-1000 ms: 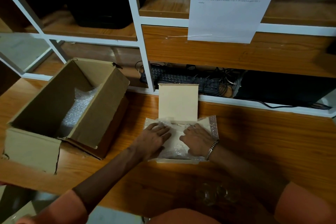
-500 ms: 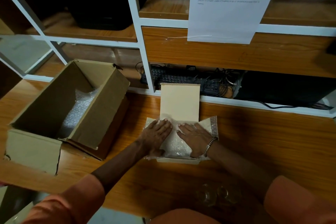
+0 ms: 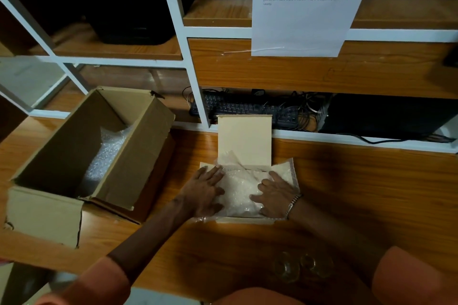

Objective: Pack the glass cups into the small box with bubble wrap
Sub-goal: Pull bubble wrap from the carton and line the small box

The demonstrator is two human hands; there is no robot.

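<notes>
A small pale cardboard box (image 3: 244, 142) stands open in the middle of the wooden table, its lid flap upright at the back. Bubble wrap (image 3: 239, 188) fills its inside. My left hand (image 3: 203, 193) presses flat on the wrap's left side with fingers spread. My right hand (image 3: 275, 195), a bracelet on its wrist, presses flat on the right side. Glass cups (image 3: 301, 267) sit close together on the table near its front edge, to the right of centre, apart from both hands.
A large brown carton (image 3: 74, 156) with more bubble wrap (image 3: 104, 156) inside stands open on the left. Behind the table rises a white-framed shelf unit with a black keyboard (image 3: 245, 106) and cables, and a printed sheet (image 3: 304, 5) hangs above.
Both hands have slid apart over the bubble wrap, the left toward the box's left edge and the right toward its right edge, leaving the wrap's middle uncovered.
</notes>
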